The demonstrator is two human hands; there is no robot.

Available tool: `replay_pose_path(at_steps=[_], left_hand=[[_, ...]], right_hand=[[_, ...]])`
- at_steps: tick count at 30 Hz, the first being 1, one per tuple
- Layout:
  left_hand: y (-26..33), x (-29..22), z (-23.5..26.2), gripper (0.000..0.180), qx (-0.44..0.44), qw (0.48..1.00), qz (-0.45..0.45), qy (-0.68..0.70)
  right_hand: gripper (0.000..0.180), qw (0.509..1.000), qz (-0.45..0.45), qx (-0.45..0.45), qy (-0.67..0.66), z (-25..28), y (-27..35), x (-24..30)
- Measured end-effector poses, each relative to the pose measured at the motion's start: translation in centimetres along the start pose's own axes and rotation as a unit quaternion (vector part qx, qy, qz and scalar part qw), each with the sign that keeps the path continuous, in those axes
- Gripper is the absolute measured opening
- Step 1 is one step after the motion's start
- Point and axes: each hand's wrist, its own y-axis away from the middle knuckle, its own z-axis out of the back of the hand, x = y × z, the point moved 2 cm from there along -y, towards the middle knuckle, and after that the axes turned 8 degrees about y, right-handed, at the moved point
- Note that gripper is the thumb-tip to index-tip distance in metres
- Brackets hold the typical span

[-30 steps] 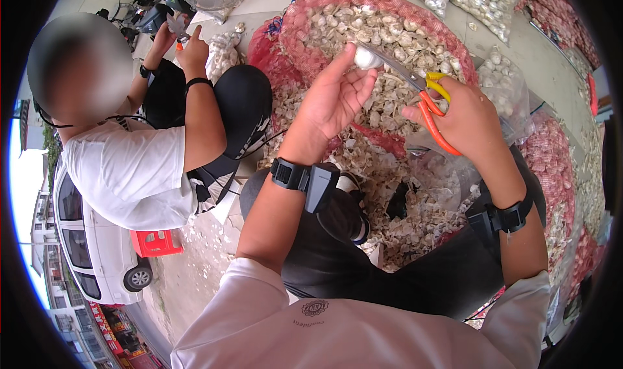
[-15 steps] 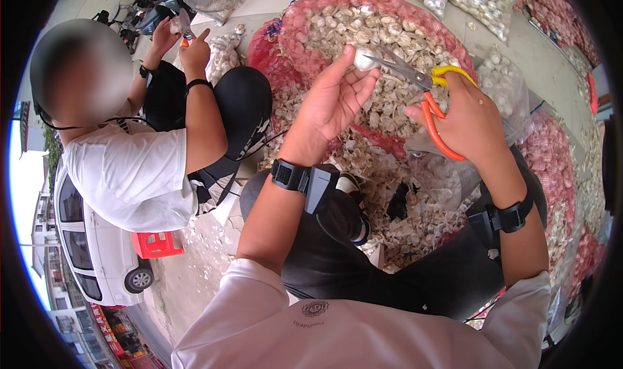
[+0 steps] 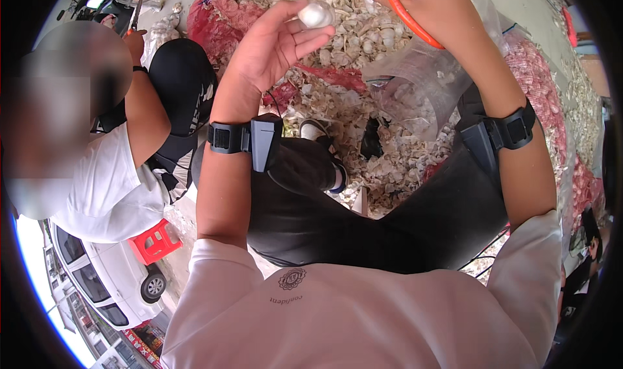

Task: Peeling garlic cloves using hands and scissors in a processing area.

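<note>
A white garlic bulb [image 3: 316,14] rests between the thumb and fingers of my left hand [image 3: 269,51], palm turned up. To its right, near the upper edge, my right hand [image 3: 448,12] grips scissors [image 3: 410,17] by their orange and yellow handles. The blades lie outside the picture. Below and behind both hands spreads a heap of garlic bulbs [image 3: 363,35] in an opened red mesh sack [image 3: 331,77]. Loose garlic skins [image 3: 324,103] cover the ground between my legs.
At the left sits a co-worker [image 3: 110,155] in a white shirt, with orange-handled scissors [image 3: 135,18]. A clear plastic bag [image 3: 415,90] lies under my right forearm. Filled red mesh sacks [image 3: 532,77] line the right. A red stool [image 3: 156,241] and white car [image 3: 97,278] stand lower left.
The whole view has shifted, so my hands sit higher in the picture. The scissor blades, earlier pointing at the garlic bulb, have left the picture. My left hand still holds the bulb.
</note>
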Motion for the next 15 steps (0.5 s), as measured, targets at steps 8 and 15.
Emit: replay_pose_path(at_steps=[8,15], left_hand=[[-1.0,13.7,-1.2,0.032,0.022,0.914,0.376,-0.15],[-7.4,21.7,-3.9,0.024,-0.029,0.976,0.102,0.188]], right_hand=[[0.058,0.994,-0.068,-0.075,0.029,0.8,-0.9,-4.6],[0.058,0.991,-0.07,-0.114,0.019,1.1,-1.7,-5.1]])
